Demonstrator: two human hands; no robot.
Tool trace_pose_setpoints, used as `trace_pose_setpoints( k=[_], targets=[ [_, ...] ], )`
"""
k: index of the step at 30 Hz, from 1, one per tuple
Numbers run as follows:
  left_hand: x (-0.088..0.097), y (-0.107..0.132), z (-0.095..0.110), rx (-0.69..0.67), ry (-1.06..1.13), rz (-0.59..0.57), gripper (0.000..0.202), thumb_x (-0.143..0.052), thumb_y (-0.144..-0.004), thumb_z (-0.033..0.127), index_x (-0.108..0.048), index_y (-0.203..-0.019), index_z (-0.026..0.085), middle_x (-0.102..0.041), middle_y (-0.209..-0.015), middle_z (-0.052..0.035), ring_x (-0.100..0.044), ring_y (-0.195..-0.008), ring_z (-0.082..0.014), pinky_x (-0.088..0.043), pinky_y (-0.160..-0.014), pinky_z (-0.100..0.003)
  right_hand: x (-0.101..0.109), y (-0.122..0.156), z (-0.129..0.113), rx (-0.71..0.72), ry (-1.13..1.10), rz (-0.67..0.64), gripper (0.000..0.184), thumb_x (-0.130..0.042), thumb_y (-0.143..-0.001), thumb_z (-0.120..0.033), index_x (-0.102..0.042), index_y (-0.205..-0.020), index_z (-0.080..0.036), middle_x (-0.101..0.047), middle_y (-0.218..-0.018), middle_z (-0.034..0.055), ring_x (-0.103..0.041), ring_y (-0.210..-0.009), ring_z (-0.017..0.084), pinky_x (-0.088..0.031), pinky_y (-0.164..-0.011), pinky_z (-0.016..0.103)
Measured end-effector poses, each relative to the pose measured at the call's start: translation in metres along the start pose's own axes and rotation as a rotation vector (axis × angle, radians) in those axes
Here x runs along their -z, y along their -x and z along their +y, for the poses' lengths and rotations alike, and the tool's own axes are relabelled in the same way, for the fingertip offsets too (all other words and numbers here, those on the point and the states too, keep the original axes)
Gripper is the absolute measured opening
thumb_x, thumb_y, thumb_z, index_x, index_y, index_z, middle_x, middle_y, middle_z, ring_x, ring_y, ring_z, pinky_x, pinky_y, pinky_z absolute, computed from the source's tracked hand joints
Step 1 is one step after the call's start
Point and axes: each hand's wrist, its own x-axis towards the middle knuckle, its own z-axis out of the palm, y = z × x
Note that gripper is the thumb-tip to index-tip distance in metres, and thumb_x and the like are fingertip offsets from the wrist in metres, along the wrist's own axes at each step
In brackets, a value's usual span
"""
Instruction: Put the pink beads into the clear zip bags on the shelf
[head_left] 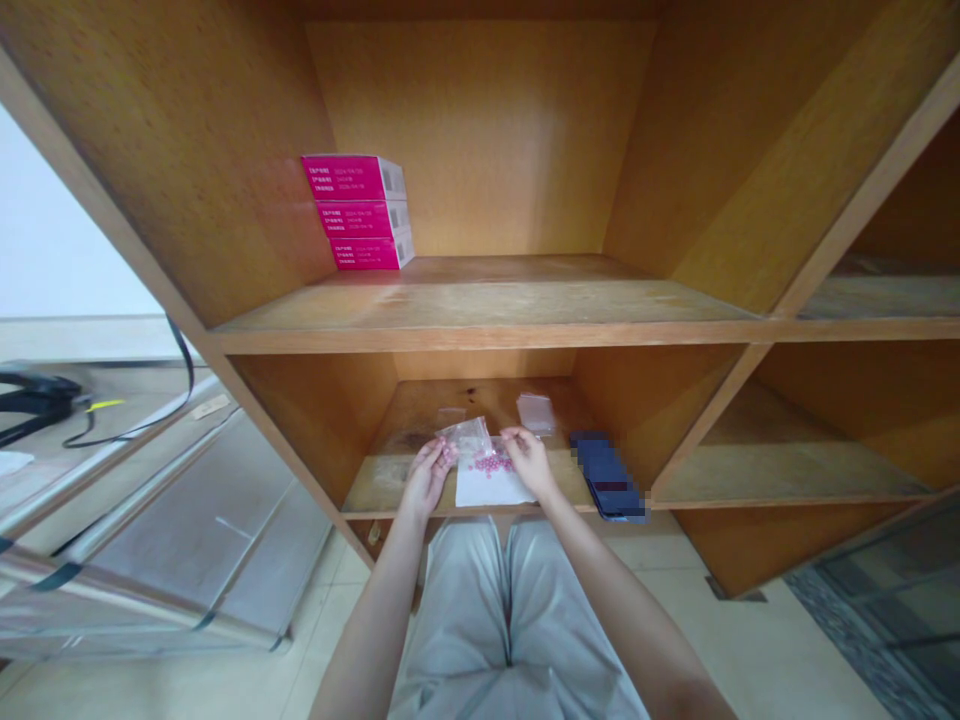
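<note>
My left hand [428, 476] is closed on a small clear plastic bag [470, 437], with some pink pieces gathered by the fingertips. The bag tilts over a sheet of white paper [476, 494] on the lower shelf. On the paper lie several small pink pellets [491, 464], loosely scattered. My right hand [528, 462] is beside the bag's right end, above the pellets' right side. Its thumb and fingertips are pinched together; whatever they hold is too small to make out. Just behind it rests a stack of clear plastic bags [535, 413].
Right of the paper lies a dark blue flat object [609, 478], partly blurred, reaching past the shelf's front edge. Overhead runs the edge of the upper shelf [487, 337], bearing stacked pink boxes [365, 219]. A wooden side wall [667, 400] bounds the compartment at right.
</note>
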Motion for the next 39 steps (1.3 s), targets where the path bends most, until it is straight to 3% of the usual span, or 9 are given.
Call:
trace_pose_setpoints(
  k=[5, 11, 14, 17, 20, 23, 26, 39],
  targets=[
    [0.000, 0.001, 0.001, 0.020, 0.091, -0.015, 0.010, -0.061, -0.069, 0.018, -0.056, -0.078, 0.016, -0.061, -0.074, -0.0018, -0.059, -0.066, -0.0093, -0.048, -0.069, -0.023, -0.017, 0.001, -0.007, -0.008, -0.018, -0.184, 0.016, -0.052, -0.073, -0.031, -0.059, -0.078, -0.017, -0.061, -0.069, 0.0019, -0.055, -0.060, 0.013, -0.044, -0.059, 0.025],
    [-0.005, 0.005, 0.005, -0.006, 0.121, -0.030, 0.018, -0.062, -0.068, 0.024, -0.053, -0.082, 0.016, -0.062, -0.073, -0.0014, -0.060, -0.068, -0.0109, -0.046, -0.064, -0.023, -0.031, -0.003, 0.000, -0.019, -0.006, -0.094, 0.015, -0.046, -0.071, -0.022, -0.058, -0.076, -0.016, -0.061, -0.068, 0.0020, -0.055, -0.059, 0.013, -0.042, -0.057, 0.023],
    [-0.008, 0.007, 0.004, -0.082, 0.121, 0.025, 0.027, -0.067, -0.062, 0.019, -0.050, -0.083, 0.019, -0.061, -0.075, 0.0017, -0.059, -0.067, -0.0096, -0.043, -0.059, -0.020, -0.036, -0.006, -0.001, -0.023, 0.051, -0.077, 0.016, -0.045, -0.071, -0.021, -0.059, -0.077, -0.014, -0.061, -0.068, 0.0023, -0.055, -0.059, 0.012, -0.042, -0.057, 0.022],
    [-0.008, 0.008, 0.000, -0.126, 0.047, 0.005, 0.031, -0.068, -0.056, 0.013, -0.050, -0.079, 0.021, -0.059, -0.070, 0.0050, -0.057, -0.063, -0.0086, -0.041, -0.057, -0.019, -0.039, -0.009, -0.003, -0.004, 0.116, -0.083, 0.017, -0.045, -0.071, -0.021, -0.059, -0.077, -0.014, -0.062, -0.069, 0.0023, -0.055, -0.061, 0.012, -0.043, -0.059, 0.023],
    [-0.004, 0.007, -0.004, -0.125, -0.064, -0.035, 0.016, -0.064, -0.056, 0.011, -0.055, -0.066, 0.018, -0.057, -0.064, 0.0039, -0.053, -0.060, -0.0079, -0.040, -0.058, -0.019, -0.043, -0.009, -0.002, -0.001, 0.155, -0.102, 0.017, -0.045, -0.073, -0.022, -0.059, -0.079, -0.014, -0.061, -0.067, 0.0013, -0.055, -0.060, 0.012, -0.043, -0.058, 0.022],
    [-0.001, 0.005, -0.006, -0.154, -0.146, -0.029, 0.006, -0.060, -0.055, 0.010, -0.061, -0.057, 0.015, -0.061, -0.074, -0.0009, -0.053, -0.068, -0.0100, -0.040, -0.061, -0.020, -0.048, -0.008, -0.001, 0.005, 0.169, -0.139, 0.017, -0.046, -0.074, -0.023, -0.059, -0.081, -0.014, -0.061, -0.067, 0.0014, -0.055, -0.059, 0.012, -0.043, -0.058, 0.022],
    [0.000, 0.005, -0.004, -0.182, -0.178, -0.037, 0.009, -0.058, -0.055, 0.011, -0.065, -0.057, 0.015, -0.063, -0.083, -0.0038, -0.054, -0.075, -0.0131, -0.039, -0.063, -0.022, -0.053, -0.006, -0.003, 0.032, 0.183, -0.177, 0.017, -0.046, -0.075, -0.022, -0.059, -0.081, -0.014, -0.063, -0.070, 0.0025, -0.056, -0.060, 0.011, -0.044, -0.059, 0.022],
    [-0.007, 0.006, -0.002, -0.125, -0.130, -0.032, 0.014, -0.070, -0.059, 0.024, -0.067, -0.068, 0.015, -0.065, -0.073, -0.0031, -0.057, -0.070, -0.0120, -0.040, -0.068, -0.024, -0.056, 0.000, -0.022, 0.092, 0.179, -0.347, 0.019, -0.047, -0.076, -0.018, -0.063, -0.086, -0.014, -0.066, -0.078, 0.0049, -0.057, -0.067, 0.012, -0.044, -0.066, 0.022]
  ],
)
